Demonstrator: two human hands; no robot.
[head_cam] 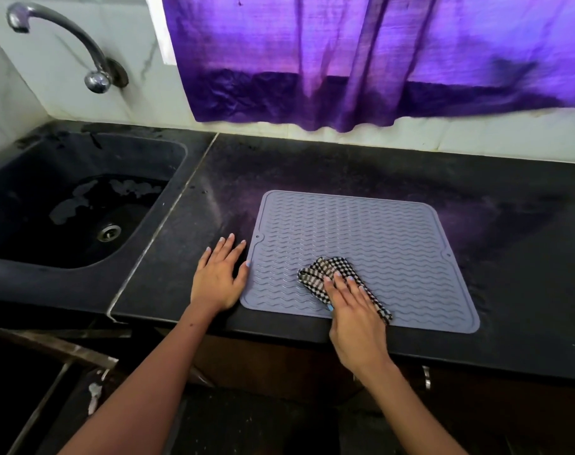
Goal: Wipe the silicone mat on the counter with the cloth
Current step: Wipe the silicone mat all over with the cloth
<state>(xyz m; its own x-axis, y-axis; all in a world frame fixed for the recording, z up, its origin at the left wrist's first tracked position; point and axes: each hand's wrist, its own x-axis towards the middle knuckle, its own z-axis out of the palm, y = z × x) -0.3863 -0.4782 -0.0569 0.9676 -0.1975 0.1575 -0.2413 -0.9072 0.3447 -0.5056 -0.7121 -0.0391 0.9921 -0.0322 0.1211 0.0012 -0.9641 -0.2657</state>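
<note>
Purple curtain [361, 60] is hanging behind a dark stone bench [509, 257], with a wet black sink [49, 208] and a curved tap [66, 41] sitting off to the left. From the head view, the only 1 here, the grey silicone mat [361, 231] is lying flat on the bench near its front edge, its wavy ridges showing across most of the surface. A checked cloth [325, 269] is resting bunched on the mat's near-left portion, and the right hand [355, 310] is pressing down on it with fingers spread flat over the fabric, a pinning grip rather than a closed fist. Beside the mat's left edge, the left hand [218, 274] is lying open and flat on the bench, holding nothing, its thumb touching the mat's rim as if steadying it. Wiping is looking underway at the near side; nothing is showing which areas are already clean, and the far half and right side are probably awaiting passes.
</note>
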